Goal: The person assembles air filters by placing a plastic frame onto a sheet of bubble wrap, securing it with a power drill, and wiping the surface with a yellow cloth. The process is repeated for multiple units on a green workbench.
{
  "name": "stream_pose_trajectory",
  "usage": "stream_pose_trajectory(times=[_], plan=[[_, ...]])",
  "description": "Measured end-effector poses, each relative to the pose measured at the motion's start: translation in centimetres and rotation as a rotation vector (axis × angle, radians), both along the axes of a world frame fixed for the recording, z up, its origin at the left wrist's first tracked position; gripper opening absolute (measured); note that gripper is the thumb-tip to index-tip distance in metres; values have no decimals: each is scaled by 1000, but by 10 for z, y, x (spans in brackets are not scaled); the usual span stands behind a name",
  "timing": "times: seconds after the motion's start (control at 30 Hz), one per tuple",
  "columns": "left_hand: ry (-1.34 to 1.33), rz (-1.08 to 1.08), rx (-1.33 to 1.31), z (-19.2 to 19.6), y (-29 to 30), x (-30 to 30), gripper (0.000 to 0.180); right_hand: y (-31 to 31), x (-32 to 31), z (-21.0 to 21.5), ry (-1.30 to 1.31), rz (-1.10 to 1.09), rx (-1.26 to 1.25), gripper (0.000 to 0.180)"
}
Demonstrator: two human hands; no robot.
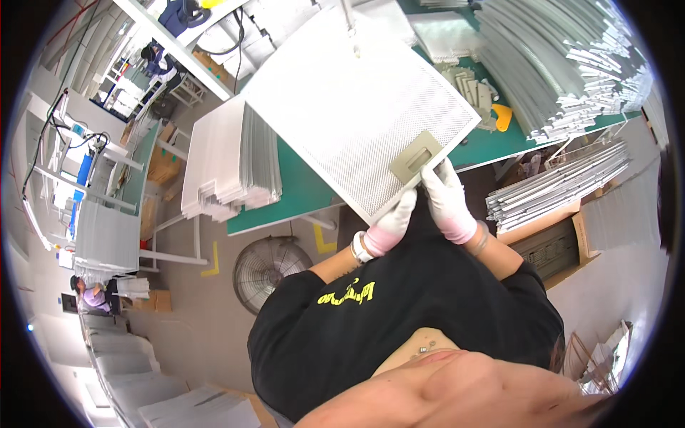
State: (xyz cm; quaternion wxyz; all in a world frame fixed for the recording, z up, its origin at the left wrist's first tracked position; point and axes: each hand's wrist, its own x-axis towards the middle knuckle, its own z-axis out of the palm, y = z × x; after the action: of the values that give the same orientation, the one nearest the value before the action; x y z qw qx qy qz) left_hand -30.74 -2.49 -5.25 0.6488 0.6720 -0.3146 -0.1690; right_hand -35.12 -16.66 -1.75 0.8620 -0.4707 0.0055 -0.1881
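Two gloved hands held the panel [357, 107], a white mesh sheet with a pale frame, at its near right edge. The left hand [392, 222] was clamped on that edge toward the near corner; the right hand [448, 203] was clamped on it farther right, just beside the left. How far the fingers reached beneath the panel I cannot tell. The panel lay in front of the person, over the table [303, 178], its near corner jutting past the green top. Close to the hands, a plate [416, 157] with a slot sat on the mesh along the same edge.

To the left of the panel stood a stack [221, 157] of pale sheets, notched at the near end. On the far right of the table lay a large pile of strips [535, 64]; between it and the panel were small plates [467, 93] and an orange piece [502, 118]. Near right, below the tabletop, more strips [560, 178] lay beside an open carton [581, 239]. A round fan [271, 273] stood on the floor [203, 307] to the near left. Well apart, on the far left, was a co-worker [93, 294] in a purple top.
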Motion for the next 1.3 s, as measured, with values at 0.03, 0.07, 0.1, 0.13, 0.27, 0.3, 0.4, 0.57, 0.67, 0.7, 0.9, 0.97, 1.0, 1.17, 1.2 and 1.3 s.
stream_pose_trajectory(times=[0.03,0.07,0.1,0.13,0.27,0.3,0.4,0.57,0.67,0.7,0.9,0.97,1.0,1.17,1.2,1.3], plan=[[-99,-23,-18,-1,0,-1,48,0,3,3,-10,-45,15,51],[-198,-46,-37,-2,0,-2,50,-4,3,9,-26,-44,-42,49],[-297,-67,-56,-3,-1,-2,53,-9,2,17,-41,-44,-100,47],[-543,0,-21,-4,-3,-1,47,-14,1,22,-52,-49,-155,45],[-526,-296,416,18,38,18,35,-66,-21,48,47,-175,-393,34],[-346,-392,507,16,56,23,38,-82,-35,61,118,-209,-482,29],[-383,-296,448,22,96,33,38,-168,-93,71,-107,-309,-984,18],[-733,618,334,50,164,70,20,-210,-150,174,-205,-1228,-624,36],[-943,1094,664,78,217,117,32,-249,-172,245,-230,-1131,-426,43],[-921,1237,885,71,241,140,43,-274,-180,266,-219,-1133,-532,42],[-392,1131,1319,77,249,180,77,-501,-198,381,-202,-1127,-327,33],[-273,1084,1372,95,242,171,82,-551,-191,395,-337,-1040,-215,32],[-243,1082,1387,96,241,173,87,-576,-196,399,-406,-967,-215,32],[-256,1011,1434,113,217,172,80,-616,-155,433,-459,-717,-723,37],[-247,1018,1490,134,224,161,78,-571,-99,411,-338,-1030,-1075,40],[-308,968,1432,154,222,165,73,-488,-63,430,227,-1428,-1676,47]])
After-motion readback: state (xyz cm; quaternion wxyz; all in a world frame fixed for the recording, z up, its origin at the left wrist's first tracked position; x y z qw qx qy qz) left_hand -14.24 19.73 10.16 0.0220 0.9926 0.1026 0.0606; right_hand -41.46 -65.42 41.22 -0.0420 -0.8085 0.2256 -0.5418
